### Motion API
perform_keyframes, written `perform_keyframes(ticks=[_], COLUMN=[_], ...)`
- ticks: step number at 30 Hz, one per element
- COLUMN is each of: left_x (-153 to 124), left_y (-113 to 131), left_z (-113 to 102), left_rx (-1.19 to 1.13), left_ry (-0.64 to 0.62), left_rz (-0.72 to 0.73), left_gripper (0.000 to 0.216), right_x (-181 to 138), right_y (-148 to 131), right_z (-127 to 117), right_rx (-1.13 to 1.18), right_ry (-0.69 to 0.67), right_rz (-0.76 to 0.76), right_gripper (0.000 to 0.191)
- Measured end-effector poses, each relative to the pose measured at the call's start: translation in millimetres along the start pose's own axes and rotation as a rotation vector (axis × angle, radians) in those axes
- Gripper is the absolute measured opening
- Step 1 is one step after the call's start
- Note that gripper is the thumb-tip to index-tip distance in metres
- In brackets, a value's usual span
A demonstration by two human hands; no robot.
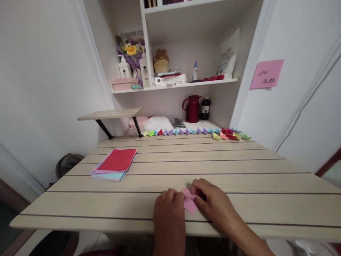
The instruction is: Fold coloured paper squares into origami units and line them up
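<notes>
A small folded piece of pink paper point(189, 204) lies near the front edge of the wooden table, between my two hands. My left hand point(169, 206) is closed, with its fingertips at the paper's left side; the thumb is hidden. From the right, my right hand point(209, 199) pinches the paper's edge between thumb and curled fingers. Further left sits a stack of square coloured paper with a red sheet point(118, 160) on top. A row of small folded paper boats point(181, 132) in several colours runs along the table's back edge, bunching up at the right.
A small wooden riser point(110, 113) with black legs stands at the back left of the table point(213, 167). Behind it, white shelves hold a dark red jug point(193, 109), a dark bottle point(205, 107) and pump bottles point(124, 67). A pink note point(267, 74) is on the right wall.
</notes>
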State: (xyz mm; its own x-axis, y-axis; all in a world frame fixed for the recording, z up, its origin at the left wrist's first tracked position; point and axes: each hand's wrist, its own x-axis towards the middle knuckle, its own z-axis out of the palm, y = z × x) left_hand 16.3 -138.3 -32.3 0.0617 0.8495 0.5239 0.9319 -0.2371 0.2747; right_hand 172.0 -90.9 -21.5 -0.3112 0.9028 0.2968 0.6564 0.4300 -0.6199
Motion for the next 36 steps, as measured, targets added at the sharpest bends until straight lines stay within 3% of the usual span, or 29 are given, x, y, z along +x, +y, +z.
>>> perform_keyframes(ticks=[8, 12, 20, 25, 36], left_x=[-9.7, -11.8, -7.2, -8.2, -22.8], left_y=[-13.8, -19.2, -9.1, -9.2, -12.3], left_z=[20.9, 17.6, -18.5, -14.7, -9.9], left_rx=[0.153, 0.115, -0.128, -0.089, -0.176], left_ry=[0.086, 0.08, -0.068, -0.051, -0.02], left_rz=[0.199, 0.303, 0.177, 0.195, 0.005], left_gripper=[0.018, 0.023, 0.023, 0.021, 0.019], right_x=[-10.3, -20.9, -27.4, -26.5, -36.8], right_y=[12.2, 16.6, 15.1, 15.4, 4.4], right_z=[-19.7, -26.4, -22.8, -21.0, -13.7], right_rx=[0.044, 0.006, -0.081, -0.106, -0.156], right_ry=[-0.145, -0.16, -0.1, -0.074, -0.056], right_rz=[-0.144, -0.212, -0.23, -0.276, -0.267], right_gripper=[0.02, 0.027, 0.022, 0.018, 0.016])
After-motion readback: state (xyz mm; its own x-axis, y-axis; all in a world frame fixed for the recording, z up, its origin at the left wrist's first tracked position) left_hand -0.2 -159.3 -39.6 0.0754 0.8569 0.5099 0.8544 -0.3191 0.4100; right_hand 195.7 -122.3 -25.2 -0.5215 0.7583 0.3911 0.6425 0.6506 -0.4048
